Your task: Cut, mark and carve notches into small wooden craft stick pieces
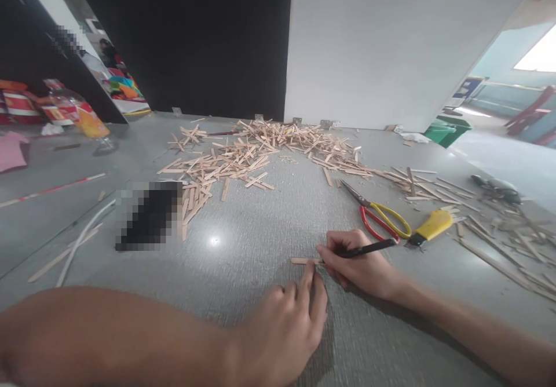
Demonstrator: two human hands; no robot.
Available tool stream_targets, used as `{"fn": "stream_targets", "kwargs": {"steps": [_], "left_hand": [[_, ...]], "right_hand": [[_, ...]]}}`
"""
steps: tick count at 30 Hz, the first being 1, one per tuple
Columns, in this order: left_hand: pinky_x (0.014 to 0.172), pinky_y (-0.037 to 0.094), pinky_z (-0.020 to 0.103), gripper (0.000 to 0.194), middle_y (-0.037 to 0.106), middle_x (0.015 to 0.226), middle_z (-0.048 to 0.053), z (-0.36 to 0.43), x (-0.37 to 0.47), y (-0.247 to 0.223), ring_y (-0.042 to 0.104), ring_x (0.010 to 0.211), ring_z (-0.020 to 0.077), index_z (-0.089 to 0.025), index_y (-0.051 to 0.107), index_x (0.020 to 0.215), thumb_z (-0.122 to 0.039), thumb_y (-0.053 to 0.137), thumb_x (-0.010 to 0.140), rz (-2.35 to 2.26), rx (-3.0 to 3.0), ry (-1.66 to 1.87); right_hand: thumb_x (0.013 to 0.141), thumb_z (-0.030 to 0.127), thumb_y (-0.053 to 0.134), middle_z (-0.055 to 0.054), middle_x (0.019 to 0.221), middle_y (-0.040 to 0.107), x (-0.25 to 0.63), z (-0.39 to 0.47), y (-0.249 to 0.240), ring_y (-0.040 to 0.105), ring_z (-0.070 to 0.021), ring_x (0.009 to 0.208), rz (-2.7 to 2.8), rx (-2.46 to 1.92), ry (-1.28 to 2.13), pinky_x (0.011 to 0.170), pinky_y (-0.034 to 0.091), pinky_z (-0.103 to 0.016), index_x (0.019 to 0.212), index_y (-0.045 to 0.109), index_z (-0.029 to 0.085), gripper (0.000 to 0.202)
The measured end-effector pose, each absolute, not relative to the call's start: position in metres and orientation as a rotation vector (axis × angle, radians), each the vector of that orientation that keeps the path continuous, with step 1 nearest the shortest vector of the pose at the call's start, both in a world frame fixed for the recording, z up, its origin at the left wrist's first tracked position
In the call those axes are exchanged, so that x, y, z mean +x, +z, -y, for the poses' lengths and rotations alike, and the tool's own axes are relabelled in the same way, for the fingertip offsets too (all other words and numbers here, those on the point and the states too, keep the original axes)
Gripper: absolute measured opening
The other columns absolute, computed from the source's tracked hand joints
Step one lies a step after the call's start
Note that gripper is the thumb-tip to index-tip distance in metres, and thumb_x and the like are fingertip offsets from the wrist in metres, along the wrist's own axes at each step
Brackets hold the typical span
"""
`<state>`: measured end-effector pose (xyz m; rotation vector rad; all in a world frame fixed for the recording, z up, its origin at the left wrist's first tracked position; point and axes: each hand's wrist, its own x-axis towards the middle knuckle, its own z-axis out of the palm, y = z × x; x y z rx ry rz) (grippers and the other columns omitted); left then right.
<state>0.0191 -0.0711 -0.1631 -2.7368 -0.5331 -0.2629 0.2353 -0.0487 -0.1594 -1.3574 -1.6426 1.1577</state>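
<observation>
While the right hand [358, 262] has its fingers closed around a black pen [369, 248], its tip hidden from me, the left hand [282, 320] lies with loosely bent fingers, grasping nothing, a fingertip pressing a short wooden stick [299, 260]. I see that stick flat on the tabletop [252, 225], right where the hands meet.

The tabletop is grey and finely ribbed, with a bright reflection left of the hands. Across its far side I have a black panel [195, 39] and a white panel [369, 45], edge to edge, small metal brackets at their foot. Loose sticks [269, 143] heap up in front. Beyond the right hand lie scissors [368, 204], one handle red, one yellow, and a yellow cutter [436, 225] near them. Past the panels, on the right, my view takes in a green bin [452, 131], pale blue walls and a bright window [540, 51].

At left stands a clear bottle [89, 120] with a red and orange label; its lettering is too blurred for me to read.
</observation>
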Motion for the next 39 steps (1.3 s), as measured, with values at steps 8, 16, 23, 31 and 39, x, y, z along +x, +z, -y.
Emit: {"fn": "stream_targets", "kwargs": {"steps": [8, 16, 23, 31, 39], "left_hand": [[0.045, 0.050, 0.029, 0.058, 0.061, 0.133, 0.039, 0.0694, 0.0196, -0.1594, 0.072, 0.060, 0.0213, 0.009, 0.056, 0.139, -0.026, 0.062, 0.093, 0.482, -2.766, -0.136], [0.044, 0.052, 0.031, 0.060, 0.056, 0.137, 0.041, 0.0717, 0.0200, -0.1572, 0.073, 0.062, 0.0230, 0.011, 0.053, 0.141, -0.026, 0.063, 0.095, 0.469, -2.784, -0.065], [0.046, 0.054, 0.031, 0.058, 0.056, 0.137, 0.041, 0.0717, 0.0205, -0.1597, 0.076, 0.069, 0.0260, 0.010, 0.053, 0.141, -0.027, 0.061, 0.096, 0.491, -2.762, -0.116], [0.048, 0.054, 0.030, 0.057, 0.058, 0.136, 0.040, 0.0717, 0.0211, -0.1591, 0.076, 0.069, 0.0249, 0.009, 0.055, 0.139, -0.028, 0.060, 0.097, 0.486, -2.761, -0.119], [0.046, 0.054, 0.030, 0.058, 0.058, 0.135, 0.040, 0.0716, 0.0200, -0.1589, 0.073, 0.061, 0.0221, 0.009, 0.057, 0.138, -0.030, 0.064, 0.095, 0.486, -2.756, -0.141]], "right_hand": [[0.097, 0.037, 0.065, 0.005, 0.049, 0.055, 0.2362, 0.0498, -0.1632, 0.048, -0.0093, 0.036, 1.631, -1.338, 1.168, 0.036, 0.032, -0.021, 0.064, 0.047, 0.024, 0.040], [0.095, 0.037, 0.067, 0.005, 0.049, 0.056, 0.2345, 0.0483, -0.1632, 0.048, -0.0083, 0.035, 1.601, -1.332, 1.174, 0.035, 0.032, -0.020, 0.063, 0.047, 0.023, 0.039], [0.094, 0.035, 0.067, 0.006, 0.047, 0.054, 0.2334, 0.0488, -0.1610, 0.047, -0.0078, 0.034, 1.590, -1.343, 1.162, 0.034, 0.030, -0.019, 0.063, 0.048, 0.023, 0.038], [0.094, 0.036, 0.066, 0.006, 0.047, 0.053, 0.2325, 0.0500, -0.1611, 0.048, -0.0081, 0.034, 1.596, -1.351, 1.158, 0.034, 0.031, -0.019, 0.062, 0.048, 0.023, 0.039], [0.096, 0.038, 0.064, 0.006, 0.046, 0.052, 0.2333, 0.0491, -0.1631, 0.047, -0.0087, 0.034, 1.617, -1.355, 1.152, 0.034, 0.031, -0.020, 0.061, 0.048, 0.023, 0.041]]}}
